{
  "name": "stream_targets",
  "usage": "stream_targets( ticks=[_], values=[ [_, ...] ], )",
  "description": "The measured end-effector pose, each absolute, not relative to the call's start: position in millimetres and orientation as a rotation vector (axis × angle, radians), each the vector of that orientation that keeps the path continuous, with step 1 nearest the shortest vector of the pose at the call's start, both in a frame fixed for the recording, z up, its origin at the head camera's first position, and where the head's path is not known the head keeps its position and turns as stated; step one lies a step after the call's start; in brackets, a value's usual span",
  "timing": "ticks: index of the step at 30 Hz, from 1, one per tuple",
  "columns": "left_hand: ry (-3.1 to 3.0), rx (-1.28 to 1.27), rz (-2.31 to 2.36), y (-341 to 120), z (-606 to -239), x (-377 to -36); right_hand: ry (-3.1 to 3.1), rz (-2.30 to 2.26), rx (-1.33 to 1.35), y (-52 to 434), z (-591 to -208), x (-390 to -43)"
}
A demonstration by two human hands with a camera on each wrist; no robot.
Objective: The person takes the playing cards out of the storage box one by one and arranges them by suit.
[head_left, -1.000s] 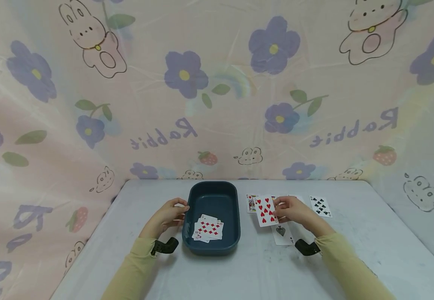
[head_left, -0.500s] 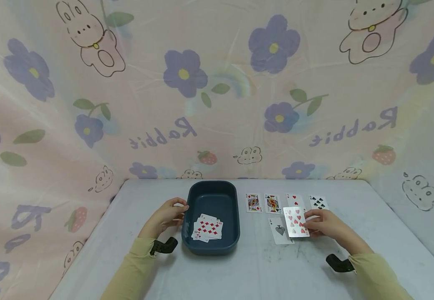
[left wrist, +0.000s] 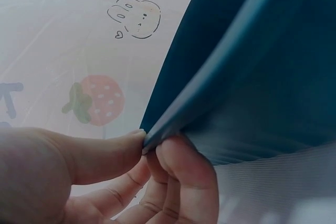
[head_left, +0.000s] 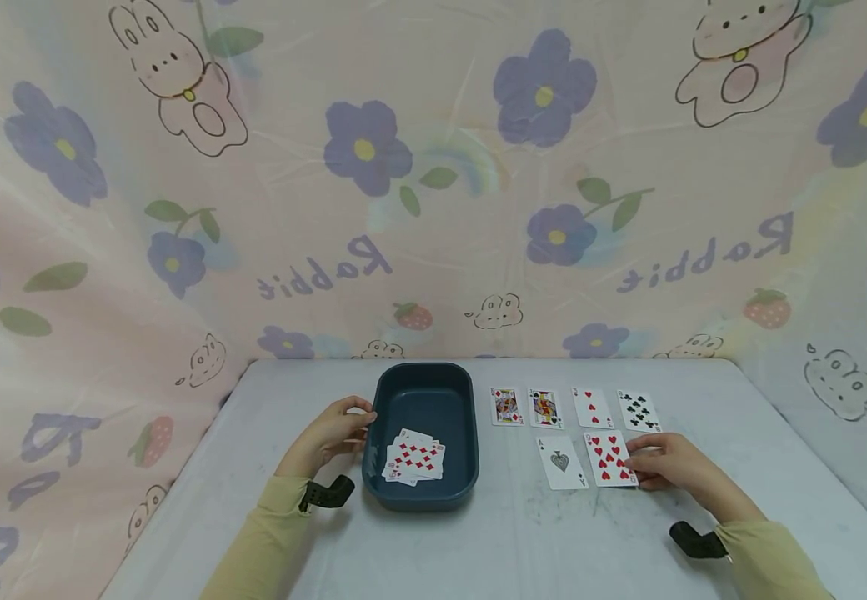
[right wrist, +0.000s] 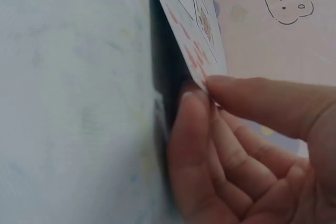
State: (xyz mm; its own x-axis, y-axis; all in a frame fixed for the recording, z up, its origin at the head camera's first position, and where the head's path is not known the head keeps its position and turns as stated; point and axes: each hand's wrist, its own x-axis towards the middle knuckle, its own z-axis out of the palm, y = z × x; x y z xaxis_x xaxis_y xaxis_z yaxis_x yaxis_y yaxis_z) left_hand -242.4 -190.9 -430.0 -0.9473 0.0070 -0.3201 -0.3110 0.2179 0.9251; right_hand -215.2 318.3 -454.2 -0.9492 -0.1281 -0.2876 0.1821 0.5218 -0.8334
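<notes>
My left hand [head_left: 328, 438] pinches the left rim of a dark blue plastic tray [head_left: 420, 503] between thumb and fingers; the left wrist view shows this tray wall [left wrist: 262, 82] up close. Inside the tray lies a small pile of playing cards [head_left: 414, 457], a diamonds card on top. My right hand [head_left: 675, 468] pinches the right edge of a hearts playing card [head_left: 609, 460], face up, just right of the ace of spades [head_left: 562, 463]. In the right wrist view the hearts card [right wrist: 184, 35] is tilted, its pinched edge raised off the table.
Behind the ace is a row of face-up cards: two picture cards [head_left: 507, 407], a hearts card [head_left: 591, 408] and a clubs card [head_left: 638, 411]. They lie on a white tabletop [head_left: 523, 550]. A patterned curtain [head_left: 433, 250] hangs behind the table.
My right hand has carried the hearts card right and down, from over the row of cards to beside the ace of spades. My left hand has stayed on the tray.
</notes>
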Motion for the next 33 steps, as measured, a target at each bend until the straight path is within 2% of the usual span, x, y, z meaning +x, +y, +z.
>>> stream_targets(
  ticks=[10, 33],
  values=[
    [2.260, -0.287, 1.784, -190.8, -430.5, -242.1, 2.503, -1.296, -0.004, 318.4, -451.1, -219.6],
    [2.254, -0.299, 1.787, -191.8, -433.4, -244.8, 2.571, -1.190, 0.119, 311.6, -446.4, -219.6]
  ],
)
